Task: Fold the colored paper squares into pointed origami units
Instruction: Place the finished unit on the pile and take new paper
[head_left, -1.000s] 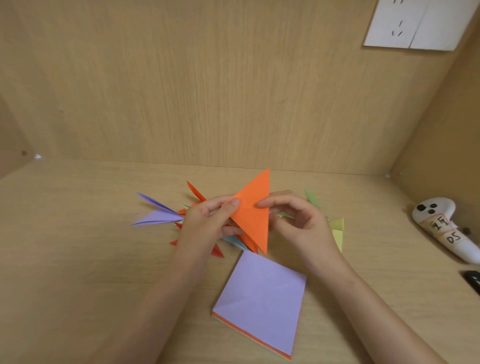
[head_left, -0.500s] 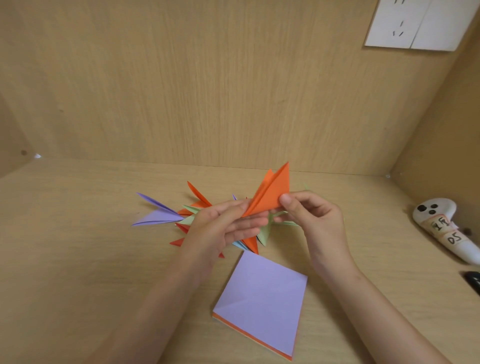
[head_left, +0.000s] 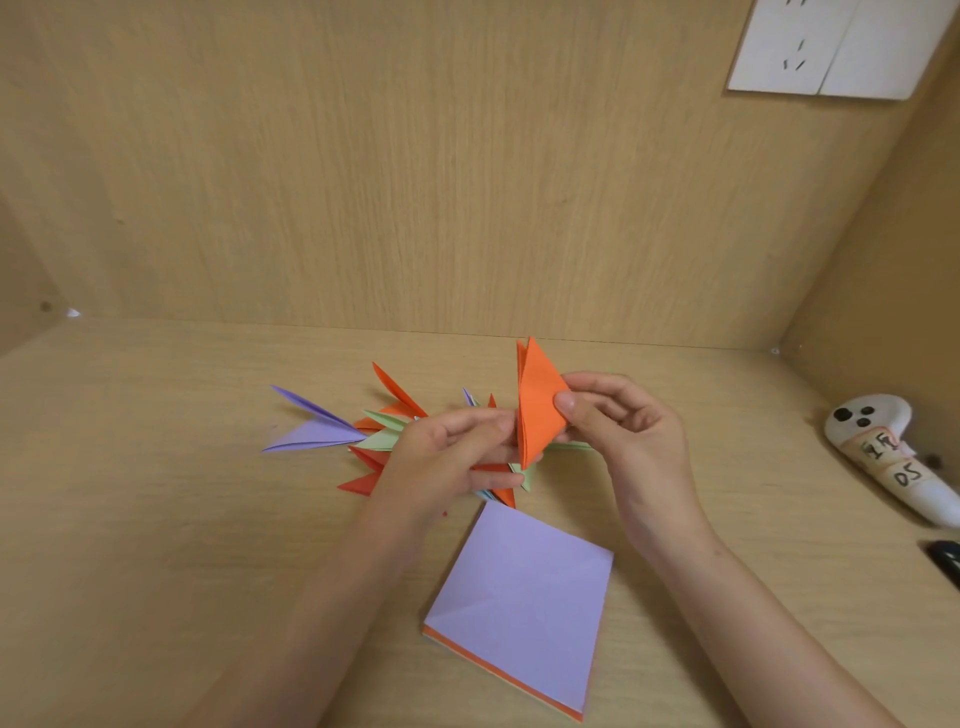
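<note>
Paper goes narrow! The orange paper, a broad flat triangle a second ago and a tilted, half-collapsed wedge half a second ago, now stands upright as a slim double-layered point. It is held in the air beyond the stack of squares.

The right hand has swung round. Its grip now pinches the right edge between thumb and fingertips, where earlier it only steadied the flat sheet. The left hand has slid lower, thumb and fingers closing on the lower left edge.

My read is that the flaps have come together, so this unit looks close to its pointed form. One more pressed crease seems likely.

Behind the stack, the pile of finished points lies unmoved on the table. The stack keeps its purple top sheet, and the white controller stays well to its right.
</note>
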